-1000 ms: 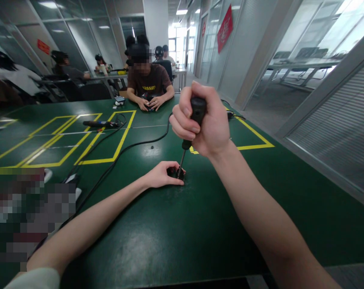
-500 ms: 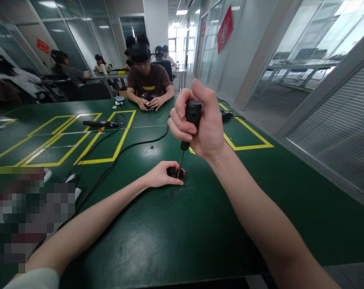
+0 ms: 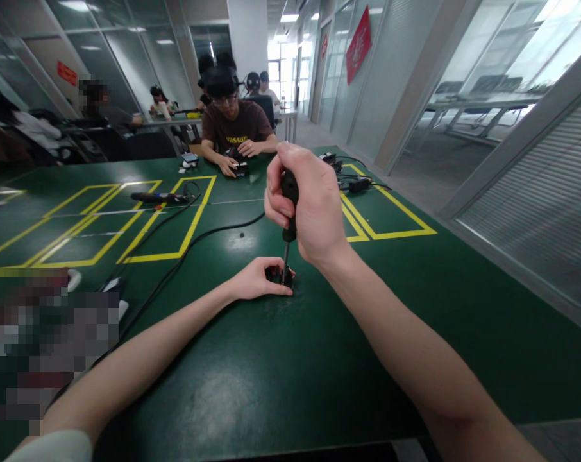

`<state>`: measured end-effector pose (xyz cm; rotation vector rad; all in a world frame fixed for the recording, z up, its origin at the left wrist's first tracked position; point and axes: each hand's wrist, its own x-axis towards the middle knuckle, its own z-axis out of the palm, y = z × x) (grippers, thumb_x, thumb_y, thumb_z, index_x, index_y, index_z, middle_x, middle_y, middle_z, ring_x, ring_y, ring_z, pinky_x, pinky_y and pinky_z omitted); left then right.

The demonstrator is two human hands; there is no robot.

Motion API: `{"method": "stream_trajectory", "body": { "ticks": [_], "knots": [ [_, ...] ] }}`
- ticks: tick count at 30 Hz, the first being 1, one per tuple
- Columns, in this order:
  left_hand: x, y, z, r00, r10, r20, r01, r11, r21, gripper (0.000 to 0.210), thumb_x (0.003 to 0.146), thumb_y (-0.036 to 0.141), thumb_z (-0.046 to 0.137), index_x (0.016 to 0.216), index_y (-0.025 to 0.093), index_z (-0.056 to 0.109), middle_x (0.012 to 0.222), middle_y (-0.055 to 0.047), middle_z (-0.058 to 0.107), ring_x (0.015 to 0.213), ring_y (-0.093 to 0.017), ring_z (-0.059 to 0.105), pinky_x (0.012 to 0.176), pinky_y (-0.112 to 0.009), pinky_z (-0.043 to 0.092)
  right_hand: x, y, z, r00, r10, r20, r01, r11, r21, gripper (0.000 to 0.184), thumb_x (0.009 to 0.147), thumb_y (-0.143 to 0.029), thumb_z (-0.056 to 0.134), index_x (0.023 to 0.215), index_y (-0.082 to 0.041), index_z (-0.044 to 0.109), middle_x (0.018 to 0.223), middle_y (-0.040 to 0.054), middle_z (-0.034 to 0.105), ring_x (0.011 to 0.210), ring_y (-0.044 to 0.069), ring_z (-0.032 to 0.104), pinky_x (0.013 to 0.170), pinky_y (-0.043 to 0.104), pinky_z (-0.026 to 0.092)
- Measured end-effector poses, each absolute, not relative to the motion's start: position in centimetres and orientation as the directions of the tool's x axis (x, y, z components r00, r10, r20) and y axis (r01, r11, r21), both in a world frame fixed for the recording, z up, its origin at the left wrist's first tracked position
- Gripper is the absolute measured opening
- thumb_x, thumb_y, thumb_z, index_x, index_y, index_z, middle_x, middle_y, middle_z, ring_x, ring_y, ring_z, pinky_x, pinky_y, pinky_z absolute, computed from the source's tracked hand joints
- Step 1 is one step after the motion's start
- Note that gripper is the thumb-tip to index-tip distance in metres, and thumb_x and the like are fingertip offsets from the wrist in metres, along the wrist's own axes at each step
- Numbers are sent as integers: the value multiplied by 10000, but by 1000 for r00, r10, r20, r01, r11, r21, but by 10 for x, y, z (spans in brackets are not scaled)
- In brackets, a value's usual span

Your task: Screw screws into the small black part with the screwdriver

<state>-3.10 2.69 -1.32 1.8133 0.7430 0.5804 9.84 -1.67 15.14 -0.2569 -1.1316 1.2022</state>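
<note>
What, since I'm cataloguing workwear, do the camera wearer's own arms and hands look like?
The left hand and right hand look ungloved. A pale, slightly greenish sleeve shows at the left arm's near end; the visible right forearm is bare.

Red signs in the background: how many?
3 visible: large red diamond-shaped sign, upper right of centre; small red sign left of it, farther off; tilted red rectangular sign, upper left. Others may be hidden.
</note>
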Motion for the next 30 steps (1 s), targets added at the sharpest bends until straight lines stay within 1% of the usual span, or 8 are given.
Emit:
{"method": "stream_trajectory", "body": {
  "ticks": [4,7,12,14,18,20,26,30],
  "knots": [
    [-32,27,-13,691,722,45,230,-278,933,408,681,408,928,939,150,745,959,-57,787,905,-209,706,899,-338,526,102,-15,149,-277,758,591,-653,303,-695,429,957,-490,678,665,-213,531,453,-122,338,357,40,222,344,163,233],
    [-32,27,-13,692,721,45,233,-281,931,414,688,388,929,974,150,750,954,-53,787,897,-205,707,906,-337,527,106,-14,150,-311,760,571,-658,262,-706,355,947,-414,705,731,-222,500,500,-107,462,366,44,326,365,160,243],
    [-32,27,-12,693,720,48,236,-289,928,414,700,370,920,998,140,749,948,-62,785,885,-202,704,880,-329,523,112,-10,155,-300,822,484,-589,240,-772,470,875,-565,773,693,-201,538,607,-60,544,451,63,469,412,191,344],
    [-32,27,-12,692,721,45,238,-286,928,409,697,381,920,980,141,746,953,-62,783,885,-202,701,879,-330,522,113,-10,156,-316,817,483,-593,227,-772,528,918,-621,698,646,-192,556,544,-58,490,442,70,428,412,199,335],
    [-31,27,-13,684,728,34,241,-270,932,410,687,394,922,958,146,740,968,-62,782,888,-204,690,883,-339,522,110,-15,156,-327,789,520,-625,232,-745,658,984,-704,522,557,-204,505,391,-98,268,355,65,224,364,206,214],
    [-31,27,-13,686,727,32,236,-263,936,417,685,383,920,976,143,743,964,-63,781,889,-204,686,895,-345,522,108,-18,154,-340,783,520,-629,222,-745,608,971,-711,532,622,-214,514,387,-108,284,338,63,189,347,206,181],
    [-30,27,-13,690,723,29,217,-245,945,412,676,379,921,963,145,738,954,-55,776,888,-200,689,903,-344,530,109,-17,149,-331,755,566,-631,269,-728,396,928,-463,724,716,-226,488,586,-75,529,370,53,336,365,211,210],
    [-30,26,-13,693,720,28,216,-245,945,419,678,381,917,972,146,732,924,-35,762,863,-185,686,884,-328,532,114,-15,153,-393,768,505,-557,238,-796,450,935,-549,694,669,-206,576,607,-29,511,489,105,437,436,237,338]
  ]
}}
